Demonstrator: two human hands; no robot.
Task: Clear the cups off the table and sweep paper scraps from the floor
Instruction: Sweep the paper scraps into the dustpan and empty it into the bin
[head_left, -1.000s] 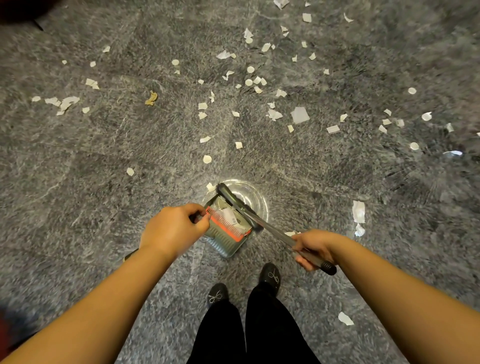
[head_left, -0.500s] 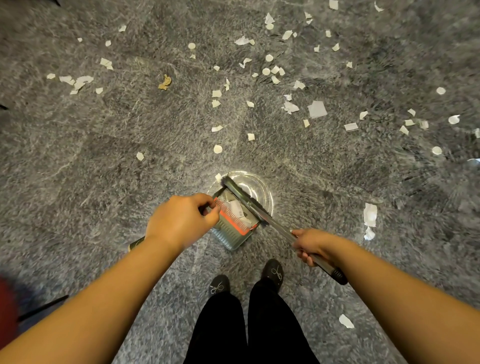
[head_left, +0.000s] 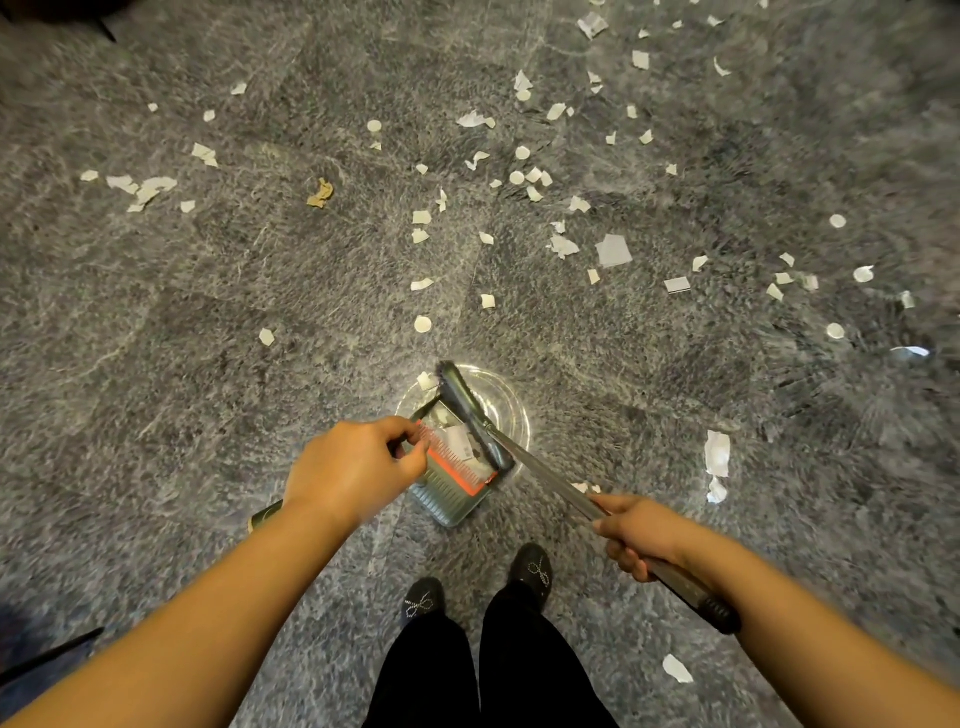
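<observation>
Left hand grips the dustpan handle; right hand is wrapped round the broom shaft. Over the last second both barely shift; few scraps are in the pan, most paper scraps remain across the floor ahead. Sweeping barely begun.

I see the dustpan on the floor just beyond my shoes. The broom head lies along its right edge. Paper scraps are scattered far across the floor, with a few near on the right.

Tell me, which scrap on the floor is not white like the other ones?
The crumpled tan scrap, lying far left of the broom head, beyond the left hand. All other paper scraps around it look white.
</observation>
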